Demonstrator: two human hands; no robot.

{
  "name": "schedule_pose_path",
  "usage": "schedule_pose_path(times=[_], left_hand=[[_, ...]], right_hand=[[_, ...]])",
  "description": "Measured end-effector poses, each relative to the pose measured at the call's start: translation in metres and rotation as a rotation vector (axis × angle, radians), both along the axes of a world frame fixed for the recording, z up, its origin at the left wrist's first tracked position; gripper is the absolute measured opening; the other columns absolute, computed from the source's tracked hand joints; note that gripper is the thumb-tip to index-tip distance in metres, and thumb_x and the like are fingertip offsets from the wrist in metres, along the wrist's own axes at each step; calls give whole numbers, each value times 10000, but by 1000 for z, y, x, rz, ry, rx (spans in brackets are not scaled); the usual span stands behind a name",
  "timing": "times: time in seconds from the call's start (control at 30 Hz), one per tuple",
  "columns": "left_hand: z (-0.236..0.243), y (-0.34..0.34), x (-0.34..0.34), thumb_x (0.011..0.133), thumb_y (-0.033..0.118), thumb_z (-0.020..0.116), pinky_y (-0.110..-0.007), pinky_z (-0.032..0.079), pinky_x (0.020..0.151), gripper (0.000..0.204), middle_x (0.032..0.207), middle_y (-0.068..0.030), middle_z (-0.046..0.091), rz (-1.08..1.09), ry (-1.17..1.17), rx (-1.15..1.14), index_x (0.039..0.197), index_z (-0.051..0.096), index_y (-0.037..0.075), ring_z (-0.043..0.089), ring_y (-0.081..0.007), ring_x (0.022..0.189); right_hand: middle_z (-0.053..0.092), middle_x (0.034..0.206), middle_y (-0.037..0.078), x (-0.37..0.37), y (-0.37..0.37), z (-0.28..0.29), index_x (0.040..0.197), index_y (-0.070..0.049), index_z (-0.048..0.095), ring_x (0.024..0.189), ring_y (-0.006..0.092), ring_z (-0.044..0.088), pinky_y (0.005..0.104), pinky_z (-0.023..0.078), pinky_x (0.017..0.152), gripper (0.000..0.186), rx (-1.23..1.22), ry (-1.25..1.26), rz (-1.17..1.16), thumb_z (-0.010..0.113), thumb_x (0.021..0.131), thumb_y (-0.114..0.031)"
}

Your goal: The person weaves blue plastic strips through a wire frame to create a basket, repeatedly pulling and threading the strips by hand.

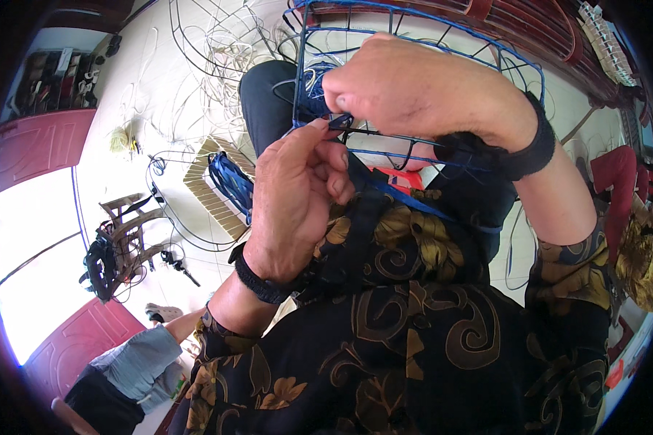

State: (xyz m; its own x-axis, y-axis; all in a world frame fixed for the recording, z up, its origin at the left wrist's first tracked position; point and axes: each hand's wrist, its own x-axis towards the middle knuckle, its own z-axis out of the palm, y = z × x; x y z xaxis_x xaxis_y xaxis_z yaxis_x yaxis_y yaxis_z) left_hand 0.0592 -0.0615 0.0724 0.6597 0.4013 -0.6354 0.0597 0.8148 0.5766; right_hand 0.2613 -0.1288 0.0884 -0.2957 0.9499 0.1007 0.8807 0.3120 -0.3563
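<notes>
A dark wire frame [300, 72], shaped like an open basket with blue strip wrapped along its rods, rests over my lap. My left hand [290, 196] is closed at its near left corner, thumb and forefinger pinched on the wire. Close beside those fingertips, my right hand [406, 87] curls over the frame with its fingers bent down. A short piece of dark blue strip shows between the two hands, and my right fingertips seem to grip it, though the hand hides most of them. Behind the right hand lies a bundle of blue strip [316, 78], seen through the rods.
Left of my knee, a coil of blue strip [231, 185] lies on a slatted wooden stool [199, 181]. Loose pale strands [221, 80] and bare wire frames cover the far floor. A wooden chair [127, 232] stands left. Another person [134, 362] sits at lower left; a dark red bench [479, 11] is behind.
</notes>
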Motion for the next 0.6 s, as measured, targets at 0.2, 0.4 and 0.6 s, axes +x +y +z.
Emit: schedule_pose_path(times=[0.2, 0.4, 0.6], left_hand=[[-5, -2, 3, 1003, 233, 561, -336, 365, 507, 224, 693, -72, 608, 25, -86, -99, 932, 627, 32, 471, -172, 494], [-14, -3, 6, 1009, 249, 538, -337, 343, 488, 212, 655, -74, 596, 38, -208, -167, 994, 615, 52, 431, -176, 449], [-8, -4, 3, 1026, 239, 526, -335, 372, 469, 202, 659, -86, 610, 32, -201, -180, 1035, 608, 54, 463, -185, 442]], right_hand=[[668, 776, 149, 4, 6, 14, 969, -46, 690, 793, 351, 630, 439, 476, 822, 176, -278, 29, -86, 533, 892, -70], [698, 814, 92, 2, 1, 6, 963, -100, 725, 866, 285, 644, 419, 391, 1002, 129, -209, 109, -32, 637, 869, -90], [726, 879, 58, -7, -1, -4, 998, -139, 747, 907, 244, 651, 447, 344, 1082, 160, -149, 63, -101, 684, 854, -114]])
